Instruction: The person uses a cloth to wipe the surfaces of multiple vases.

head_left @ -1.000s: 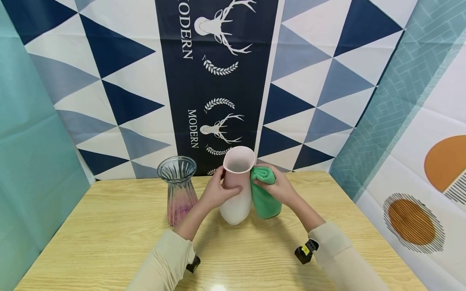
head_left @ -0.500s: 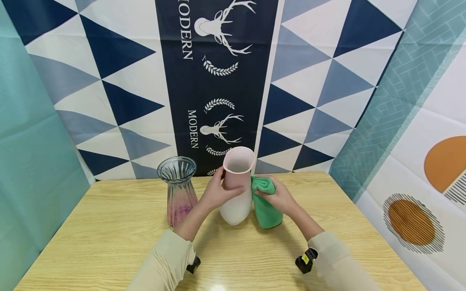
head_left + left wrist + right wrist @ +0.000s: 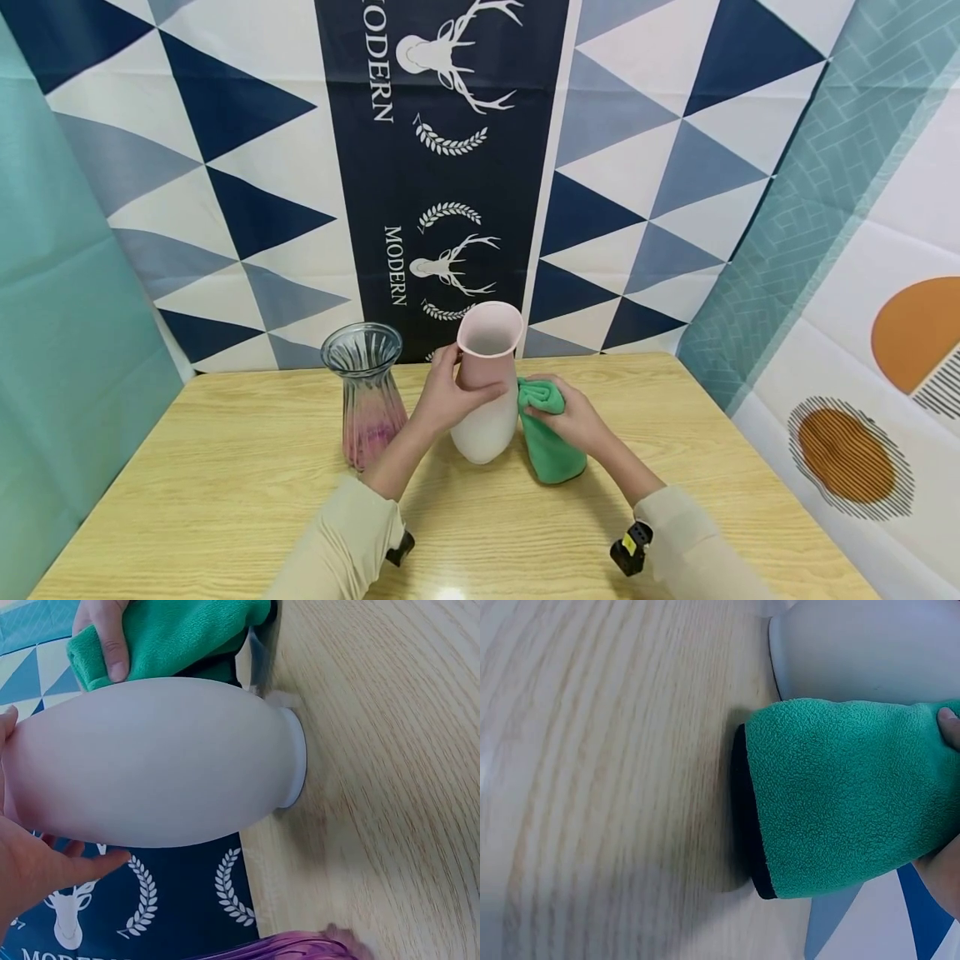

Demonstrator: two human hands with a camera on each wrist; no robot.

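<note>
A vase (image 3: pixel 483 417), pink at the top and fading to white below, stands upright on the wooden table. My left hand (image 3: pixel 446 398) grips its upper part from the left, thumb across the front; the left wrist view shows the pale vase body (image 3: pixel 165 761) and its narrow foot. On the vase's right side, my right hand (image 3: pixel 577 417) holds a folded green cloth (image 3: pixel 550 446) against or very near the wall of the vase. In the right wrist view the fluffy cloth (image 3: pixel 847 795) has a dark edge and hangs close to the tabletop.
A ribbed glass vase (image 3: pixel 369 417), bluish at the rim and pink below, stands left of my left forearm. The wooden table (image 3: pixel 247 500) ends at a patterned back wall hanging (image 3: pixel 450 167). Side hangings stand left and right.
My right hand has slid down the vase's right side with the green cloth, slightly toward me. The left hand keeps its grip and the vase stays in place.
</note>
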